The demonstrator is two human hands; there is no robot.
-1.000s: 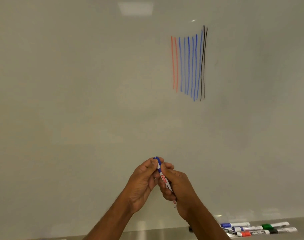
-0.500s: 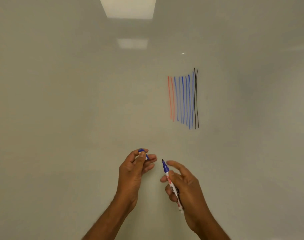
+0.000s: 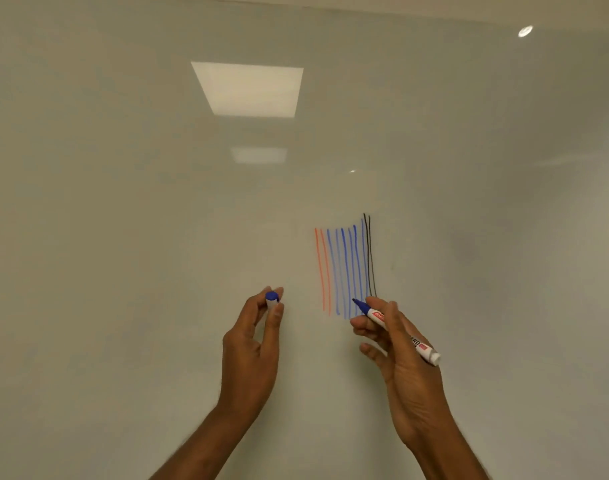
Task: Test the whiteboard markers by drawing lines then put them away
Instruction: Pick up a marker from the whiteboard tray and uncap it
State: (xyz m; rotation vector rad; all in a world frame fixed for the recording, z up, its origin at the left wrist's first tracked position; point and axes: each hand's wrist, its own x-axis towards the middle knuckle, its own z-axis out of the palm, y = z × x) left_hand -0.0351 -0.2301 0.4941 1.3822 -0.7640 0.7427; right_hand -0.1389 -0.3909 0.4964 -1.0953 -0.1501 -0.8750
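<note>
Marker [image 3: 376,314] was uncapped in our right hand [image 3: 410,375], pinched between thumb and fingers, with the tip pointing up-left over the lower ends of the blue lines [image 3: 346,268] on the whiteboard [image 3: 123,237]; we couldn't tell if it touched. Our left hand [image 3: 251,351] pinched the blue cap [image 3: 271,299] at its fingertips, well left of the lines. For a clean test, we judged the tip should land on bare board beside those strokes, then one steady vertical pull with light, even pressure, cap at hand.

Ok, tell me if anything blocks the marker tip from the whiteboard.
Nothing visible does. The cap is off, pinched in the left hand; the right hand holds the blue marker, tip bare toward the whiteboard.
</note>
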